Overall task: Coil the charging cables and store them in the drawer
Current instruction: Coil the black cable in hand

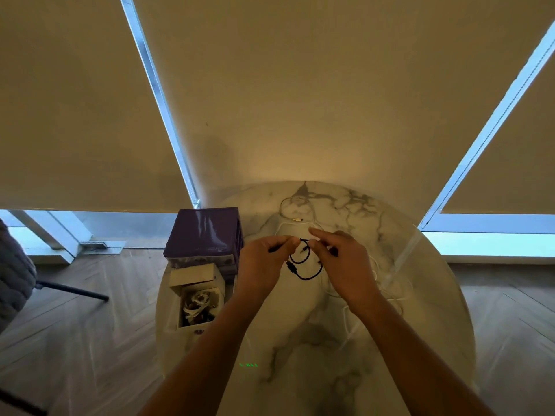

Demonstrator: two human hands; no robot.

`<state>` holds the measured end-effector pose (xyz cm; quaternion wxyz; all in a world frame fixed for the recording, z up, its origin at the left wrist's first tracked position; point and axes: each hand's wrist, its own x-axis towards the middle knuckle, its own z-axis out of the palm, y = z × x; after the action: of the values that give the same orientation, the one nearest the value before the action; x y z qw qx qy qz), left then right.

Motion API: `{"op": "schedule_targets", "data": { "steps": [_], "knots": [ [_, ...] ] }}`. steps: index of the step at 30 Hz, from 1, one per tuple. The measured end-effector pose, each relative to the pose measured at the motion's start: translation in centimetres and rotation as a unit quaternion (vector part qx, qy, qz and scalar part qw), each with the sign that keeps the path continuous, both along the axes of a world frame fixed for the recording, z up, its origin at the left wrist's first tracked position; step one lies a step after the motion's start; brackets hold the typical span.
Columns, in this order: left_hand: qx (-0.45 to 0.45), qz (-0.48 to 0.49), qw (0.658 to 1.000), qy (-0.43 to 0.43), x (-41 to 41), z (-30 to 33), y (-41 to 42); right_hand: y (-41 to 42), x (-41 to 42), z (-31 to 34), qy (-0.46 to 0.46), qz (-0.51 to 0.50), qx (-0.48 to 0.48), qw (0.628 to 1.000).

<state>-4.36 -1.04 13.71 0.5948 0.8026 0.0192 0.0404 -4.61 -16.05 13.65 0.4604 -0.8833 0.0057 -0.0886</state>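
One thin black charging cable [303, 267] hangs in loops above the round white marble desk [315, 340]; left hand [262, 262] & right hand [342, 262] each pinch it in a grip near the top; white cables [390, 298] lie on desk under right hand; open white drawer [196, 298] w/ coiled cables sits left, by purple plastic drawer box [204, 232].
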Motion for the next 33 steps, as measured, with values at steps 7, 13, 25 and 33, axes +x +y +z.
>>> {"op": "schedule_targets", "data": {
  "steps": [7, 13, 25, 33],
  "knots": [
    [-0.09, -0.017, 0.995, 0.032, -0.1, 0.3, 0.0, 0.0, -0.3, 0.3, 0.019, 0.011, -0.002, 1.0],
    [-0.096, -0.101, 0.981, 0.136, 0.2, 0.5, 0.7, -0.4, -1.0, 1.1, 0.032, -0.018, -0.08, 0.996],
    [-0.141, -0.068, 0.976, 0.149, 0.0, 1.4, 1.3, 0.1, -1.1, 1.5, 0.14, 0.011, 0.179, 0.974],
    [-0.137, -0.087, 0.975, 0.153, -0.2, 1.8, 1.7, 0.3, -1.1, 1.6, 0.125, 0.023, 0.177, 0.976]
  ]
}}
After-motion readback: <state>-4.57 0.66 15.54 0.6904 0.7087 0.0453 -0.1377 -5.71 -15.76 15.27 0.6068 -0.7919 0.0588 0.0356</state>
